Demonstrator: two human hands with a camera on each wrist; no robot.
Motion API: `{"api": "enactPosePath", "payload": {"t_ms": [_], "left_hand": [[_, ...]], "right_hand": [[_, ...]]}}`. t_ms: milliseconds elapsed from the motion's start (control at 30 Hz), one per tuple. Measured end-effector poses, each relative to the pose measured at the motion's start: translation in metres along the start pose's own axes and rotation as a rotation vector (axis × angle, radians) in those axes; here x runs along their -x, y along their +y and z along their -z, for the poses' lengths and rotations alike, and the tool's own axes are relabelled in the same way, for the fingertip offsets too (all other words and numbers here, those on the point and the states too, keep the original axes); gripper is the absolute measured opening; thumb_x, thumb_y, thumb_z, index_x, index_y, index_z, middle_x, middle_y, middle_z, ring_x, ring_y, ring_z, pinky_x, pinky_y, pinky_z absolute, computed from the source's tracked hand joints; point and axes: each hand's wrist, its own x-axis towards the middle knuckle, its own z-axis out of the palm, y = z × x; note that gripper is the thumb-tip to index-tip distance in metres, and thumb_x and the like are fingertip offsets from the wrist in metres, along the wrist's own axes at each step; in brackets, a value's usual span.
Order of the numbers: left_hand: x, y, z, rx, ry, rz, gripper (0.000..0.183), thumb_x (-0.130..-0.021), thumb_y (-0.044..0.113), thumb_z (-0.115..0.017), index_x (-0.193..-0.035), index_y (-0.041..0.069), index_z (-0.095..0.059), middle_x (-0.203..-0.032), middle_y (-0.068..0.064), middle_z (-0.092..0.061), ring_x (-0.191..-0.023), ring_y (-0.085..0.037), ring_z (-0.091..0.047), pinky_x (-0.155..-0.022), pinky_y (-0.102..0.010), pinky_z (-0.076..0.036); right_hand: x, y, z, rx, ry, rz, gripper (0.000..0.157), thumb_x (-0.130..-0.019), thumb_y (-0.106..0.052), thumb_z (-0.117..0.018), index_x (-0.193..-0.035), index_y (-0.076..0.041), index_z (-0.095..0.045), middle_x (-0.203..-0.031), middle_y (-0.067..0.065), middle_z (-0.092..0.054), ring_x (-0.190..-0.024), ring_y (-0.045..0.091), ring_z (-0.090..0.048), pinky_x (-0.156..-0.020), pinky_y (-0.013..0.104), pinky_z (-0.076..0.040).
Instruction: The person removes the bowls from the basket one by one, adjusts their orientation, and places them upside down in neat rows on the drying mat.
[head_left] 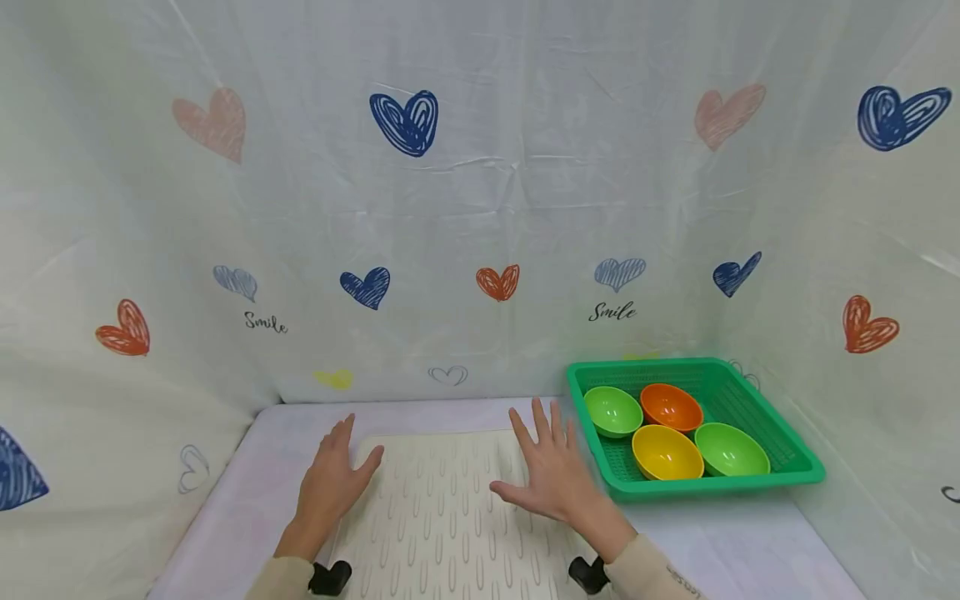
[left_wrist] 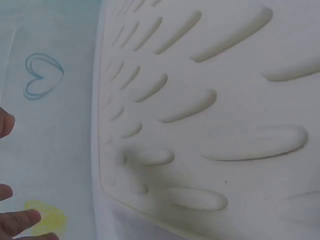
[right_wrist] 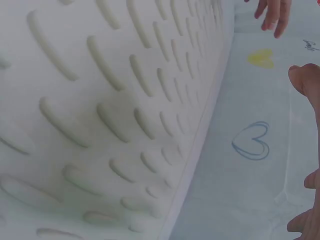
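My left hand (head_left: 330, 483) hovers over the left edge of a cream mat (head_left: 450, 517) with rows of oval dimples, its fingers extended and thumb spread, holding nothing. On the other side, my right hand (head_left: 551, 471) is over the mat's right part with fingers spread wide and nothing in them. It is the hand nearer to a green basket (head_left: 757, 483). In the left wrist view only some fingertips (left_wrist: 20, 222) show at the left edge, beyond the dimpled mat (left_wrist: 240, 100). The right wrist view catches the thumb (right_wrist: 304, 80) at its right edge.
Inside the basket sit a light green bowl (head_left: 613, 411), an orange bowl (head_left: 671, 407), a yellow bowl (head_left: 667, 452) and a second green bowl (head_left: 731, 450). A white cloth (head_left: 232, 500) covers the table. Heart-printed curtain (head_left: 465, 208) encloses the back and sides.
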Motion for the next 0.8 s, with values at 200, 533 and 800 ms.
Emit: {"api": "enactPosePath", "payload": {"t_ms": [200,533,800], "left_hand": [[-0.011,-0.019,-0.008,0.140,-0.001,0.076,0.069,-0.101,0.032,-0.064,-0.154,-0.003,-0.037,-0.137,-0.032,-0.056,-0.121,-0.049,-0.058,-0.096,-0.061,-0.051],[-0.012,-0.034,-0.021,0.172,-0.016,0.218,0.048,-0.097,0.018,-0.064,-0.132,-0.013,-0.057,-0.111,-0.031,-0.066,-0.095,-0.040,-0.066,-0.081,-0.054,-0.056],[-0.019,-0.031,-0.019,0.139,-0.060,0.296,0.021,-0.088,0.010,-0.066,-0.097,-0.009,-0.072,-0.088,-0.020,-0.072,-0.075,-0.030,-0.068,-0.066,-0.044,-0.057]], "right_hand": [[-0.015,0.008,0.021,0.019,0.055,0.013,0.106,-0.084,-0.080,-0.058,-0.163,-0.015,-0.032,-0.166,0.028,-0.024,-0.152,0.057,-0.020,-0.115,0.073,-0.029],[-0.042,0.040,0.062,-0.124,0.065,-0.059,0.107,-0.086,-0.071,-0.064,-0.165,-0.012,-0.023,-0.169,0.027,-0.015,-0.153,0.057,-0.014,-0.119,0.073,-0.019],[-0.053,0.087,0.085,-0.338,0.047,-0.181,0.104,-0.093,-0.064,-0.062,-0.166,-0.011,-0.011,-0.169,0.027,-0.012,-0.152,0.052,-0.020,-0.113,0.074,-0.030]]}}
